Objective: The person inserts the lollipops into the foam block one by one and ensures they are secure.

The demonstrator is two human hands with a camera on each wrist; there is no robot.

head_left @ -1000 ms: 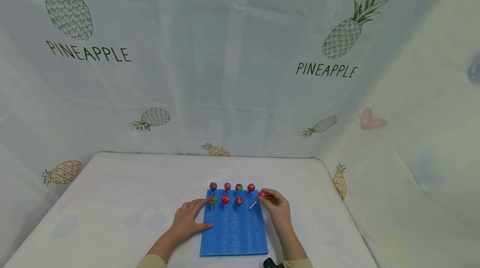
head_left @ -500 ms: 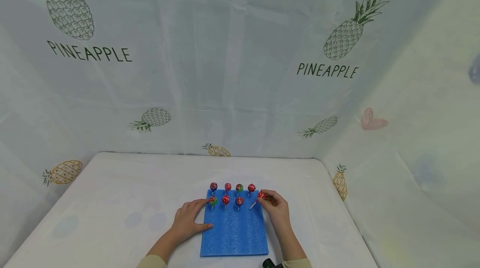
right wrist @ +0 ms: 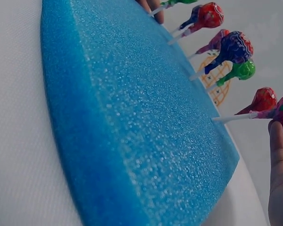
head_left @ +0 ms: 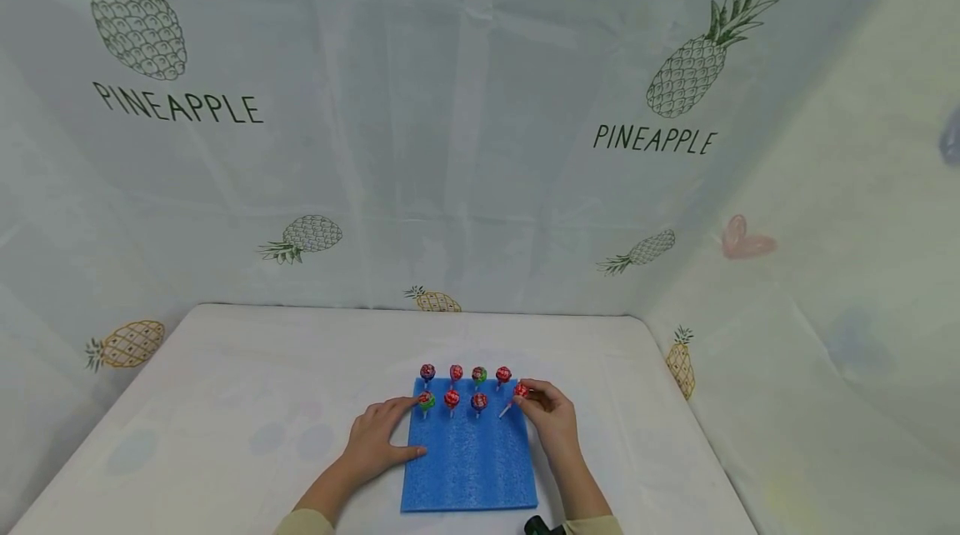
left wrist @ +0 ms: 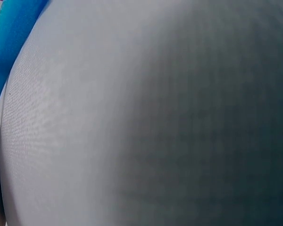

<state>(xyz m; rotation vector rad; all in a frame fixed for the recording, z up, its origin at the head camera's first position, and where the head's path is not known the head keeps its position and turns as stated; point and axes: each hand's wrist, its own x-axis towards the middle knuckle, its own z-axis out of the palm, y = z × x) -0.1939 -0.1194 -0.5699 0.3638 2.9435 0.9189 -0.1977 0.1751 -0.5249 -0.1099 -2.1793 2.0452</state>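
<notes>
A blue foam board (head_left: 468,468) lies flat on the white table, with several wrapped lollipops standing in two rows along its far part. My right hand (head_left: 557,422) pinches a red lollipop (head_left: 521,391) by its wrapped head at the board's right side. In the right wrist view, the white stick of this lollipop (right wrist: 233,117) leans with its tip at the foam surface; how deep it sits I cannot tell. My left hand (head_left: 377,439) rests on the board's left edge, fingers stretched out beside the green-and-red lollipop (head_left: 425,401), thumb on the foam.
Behind the board, the white tabletop (head_left: 300,343) runs to a pineapple-print curtain (head_left: 465,143). A dark object (head_left: 538,526) is at my right wrist. The left wrist view shows mostly blurred white cloth and a corner of the foam board (left wrist: 12,37).
My right hand has shifted slightly left with the lollipop, bringing its head a little lower and more upright. The left hand has stayed in place.
</notes>
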